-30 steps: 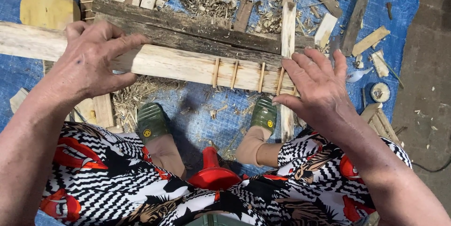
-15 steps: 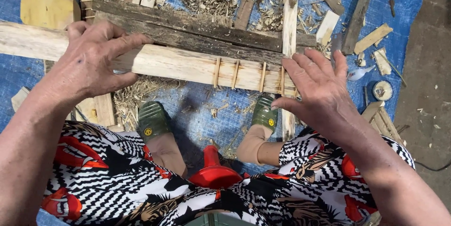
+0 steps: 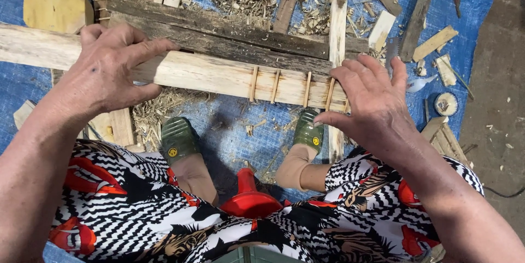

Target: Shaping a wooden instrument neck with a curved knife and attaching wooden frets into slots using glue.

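view: head-worn camera, single | faces: steeply down over the person's lap | range: close, arm's reach | frame: pale notched wooden plank (image 3: 219, 74) on blue woven tarpaulin (image 3: 235, 132), feet below

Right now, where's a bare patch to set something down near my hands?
The blue tarp between the two green clogs, just below the pale plank, is fairly bare apart from a few chips. The grey floor on the right is open too. Above the plank it is crowded: dark boards, offcuts and shavings. Left hand and right hand rest on the plank.
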